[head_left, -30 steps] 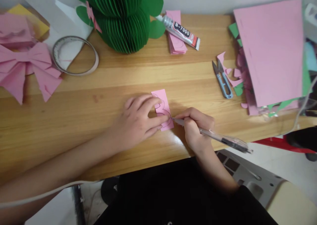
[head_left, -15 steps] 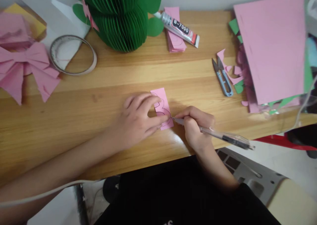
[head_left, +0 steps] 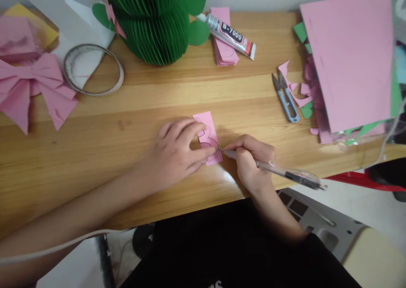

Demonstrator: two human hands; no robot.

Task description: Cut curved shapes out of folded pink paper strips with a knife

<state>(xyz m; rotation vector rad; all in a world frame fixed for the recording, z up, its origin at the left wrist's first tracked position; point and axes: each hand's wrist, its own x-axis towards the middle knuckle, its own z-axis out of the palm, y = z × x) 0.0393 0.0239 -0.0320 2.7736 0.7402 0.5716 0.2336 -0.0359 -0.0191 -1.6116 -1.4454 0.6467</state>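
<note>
A small pink paper strip with curved dark lines drawn on it lies flat on the wooden table. My left hand holds it down from its left side, thumb and forefinger pressing on the paper and the other fingers bent against the tabletop. In my right hand is a clear-barrelled pen, pinched near its point. The pen's tip meets the strip's right edge, close to my left thumb. My left hand covers part of the strip.
Blue-handled thread snips lie right of centre beside paper scraps and stacked pink sheets. Behind are a glue tube on folded pink paper and a green honeycomb paper piece. Leftward are a tape roll and pink bow.
Both hands, the strip and the pen hold almost the same places. The whole view has shifted very slightly.
</note>
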